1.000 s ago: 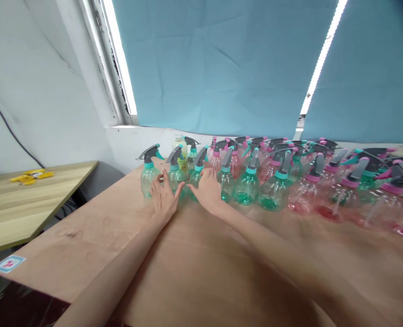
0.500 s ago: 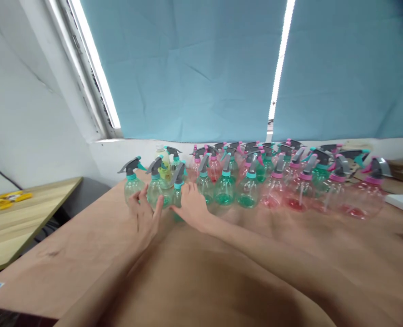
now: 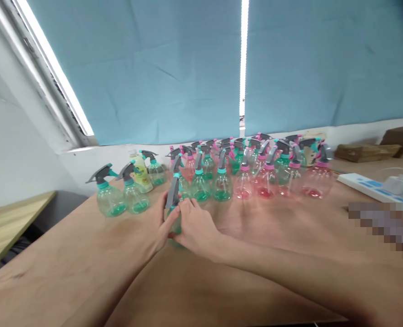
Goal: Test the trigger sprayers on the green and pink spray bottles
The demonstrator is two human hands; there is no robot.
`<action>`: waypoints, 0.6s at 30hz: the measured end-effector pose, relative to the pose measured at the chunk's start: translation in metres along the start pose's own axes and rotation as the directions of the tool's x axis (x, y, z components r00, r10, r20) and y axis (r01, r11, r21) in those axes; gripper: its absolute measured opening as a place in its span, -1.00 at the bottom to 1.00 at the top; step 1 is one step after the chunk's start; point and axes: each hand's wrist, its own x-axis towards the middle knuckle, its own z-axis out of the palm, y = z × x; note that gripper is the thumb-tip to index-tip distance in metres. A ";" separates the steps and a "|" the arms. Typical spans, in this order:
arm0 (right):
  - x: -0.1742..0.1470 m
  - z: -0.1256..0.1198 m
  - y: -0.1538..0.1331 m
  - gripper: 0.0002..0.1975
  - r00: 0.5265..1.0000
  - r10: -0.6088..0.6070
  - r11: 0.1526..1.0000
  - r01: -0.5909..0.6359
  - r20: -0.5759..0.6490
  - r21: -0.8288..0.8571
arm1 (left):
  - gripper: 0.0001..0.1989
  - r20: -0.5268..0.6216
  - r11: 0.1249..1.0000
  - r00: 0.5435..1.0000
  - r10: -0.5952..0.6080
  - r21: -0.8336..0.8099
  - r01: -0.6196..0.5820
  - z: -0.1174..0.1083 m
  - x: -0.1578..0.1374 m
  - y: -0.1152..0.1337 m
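Note:
Both my hands are around a clear green spray bottle [image 3: 173, 193] with a grey spray head and turquoise collar. My left hand [image 3: 160, 225] closes on it from the left, its thumb at the collar. From the right, my right hand [image 3: 197, 227] grips it with curled fingers near the collar. Most of the bottle's body is hidden behind the hands. Left of them stand two similar green bottles, the nearer-hand one [image 3: 138, 200] and an outer one [image 3: 109, 200]. Just behind to the right is another green spray bottle [image 3: 201, 184].
Pink spray bottles [image 3: 266, 179] stand in the row to the right, with more bottles behind. A yellowish labelled bottle [image 3: 142, 175] is at the back left. A white-and-blue box [image 3: 365, 186] lies at right, brown packages [image 3: 368, 152] behind it. A wooden side table [image 3: 17, 222] is at left.
My left hand has come right and closed on the bottle with my right hand. The bottle is now nearer me, in front of the row. The view has swung right.

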 end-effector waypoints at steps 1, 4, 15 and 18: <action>-0.006 -0.003 0.006 -0.47 1.000 -0.012 1.000 0.012 -0.023 0.015 | -0.56 -0.009 0.997 1.000 -0.015 -0.070 0.014 0.009 0.000 0.003; -0.023 -0.011 0.028 -0.40 0.992 -0.063 0.995 0.070 -0.107 0.065 | -0.55 -0.046 0.981 0.997 -0.058 -0.190 0.048 0.037 0.002 0.013; -0.084 -0.054 0.117 -0.10 0.985 0.045 0.962 0.001 -0.164 0.273 | -0.70 0.021 0.974 0.998 0.053 -0.224 -0.047 0.120 0.014 0.049; -0.087 -0.070 0.124 -0.15 0.996 0.085 0.923 -0.090 0.028 0.374 | -0.75 0.041 0.971 0.994 0.098 -0.224 -0.086 0.131 0.016 0.060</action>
